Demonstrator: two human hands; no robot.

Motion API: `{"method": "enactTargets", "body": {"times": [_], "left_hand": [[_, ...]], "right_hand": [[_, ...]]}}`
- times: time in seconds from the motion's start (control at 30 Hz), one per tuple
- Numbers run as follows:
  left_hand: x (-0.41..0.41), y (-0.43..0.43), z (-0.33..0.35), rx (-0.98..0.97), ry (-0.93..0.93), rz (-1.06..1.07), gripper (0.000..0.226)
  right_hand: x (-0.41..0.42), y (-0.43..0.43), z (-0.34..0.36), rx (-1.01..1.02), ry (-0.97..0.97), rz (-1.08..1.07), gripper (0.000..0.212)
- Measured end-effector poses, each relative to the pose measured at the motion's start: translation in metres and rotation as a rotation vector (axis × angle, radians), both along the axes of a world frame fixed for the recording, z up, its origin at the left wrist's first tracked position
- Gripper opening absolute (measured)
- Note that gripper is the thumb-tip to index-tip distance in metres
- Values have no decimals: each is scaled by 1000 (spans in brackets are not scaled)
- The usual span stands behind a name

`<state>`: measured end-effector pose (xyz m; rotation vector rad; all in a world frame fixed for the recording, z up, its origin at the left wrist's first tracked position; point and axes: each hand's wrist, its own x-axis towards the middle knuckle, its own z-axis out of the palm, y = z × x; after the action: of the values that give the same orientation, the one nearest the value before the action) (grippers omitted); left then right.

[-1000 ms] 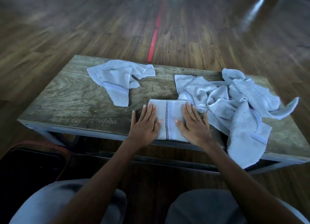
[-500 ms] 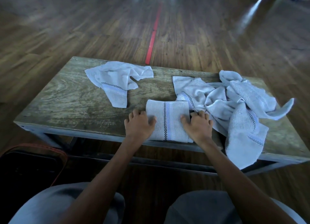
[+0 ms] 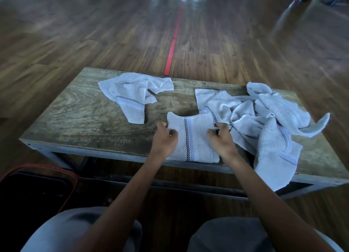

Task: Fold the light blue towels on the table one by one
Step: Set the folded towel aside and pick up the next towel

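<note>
On the floor at the near left stands a black bag (image 3: 35,187) with an orange rim. On the bench (image 3: 71,125), far left, one crumpled towel (image 3: 132,95) lies unfolded, well apart from the work.

At the near edge, in the middle, lies the half-folded towel (image 3: 194,140), its checked stripe running near to far. The left hand (image 3: 166,141) grips its left side, fingers (image 3: 162,126) curled narrow round the cloth near the far corner. The right hand (image 3: 221,141) does the same on the right side. The far edge is raised between them and sags in the middle.

To the right, a heap of towels (image 3: 270,119) touches the half-folded towel, and one of them hangs over the near edge.

The step in hand looks like another fold, far edge towards near. To do it well:
- raise both corners evenly and keep the far edge taut
- lay it on the near edge so the stripe meets itself
- draw clear of the heap so no loose cloth is caught inside
</note>
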<state>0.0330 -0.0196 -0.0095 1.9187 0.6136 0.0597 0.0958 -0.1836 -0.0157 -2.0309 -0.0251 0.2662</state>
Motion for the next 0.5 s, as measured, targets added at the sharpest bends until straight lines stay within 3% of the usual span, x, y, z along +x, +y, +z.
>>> {"method": "enactTargets", "body": {"times": [0.13, 0.23, 0.5], "left_hand": [[2, -4, 4, -325, -111, 158, 38], [-1, 0, 8, -434, -154, 233, 41], [-80, 48, 59, -441, -385, 380, 33]], "right_hand": [[-2, -2, 3, 126, -13, -96, 31], [-5, 3, 12, 146, -105, -94, 32], [-63, 63, 58, 240, -187, 76, 31]]}}
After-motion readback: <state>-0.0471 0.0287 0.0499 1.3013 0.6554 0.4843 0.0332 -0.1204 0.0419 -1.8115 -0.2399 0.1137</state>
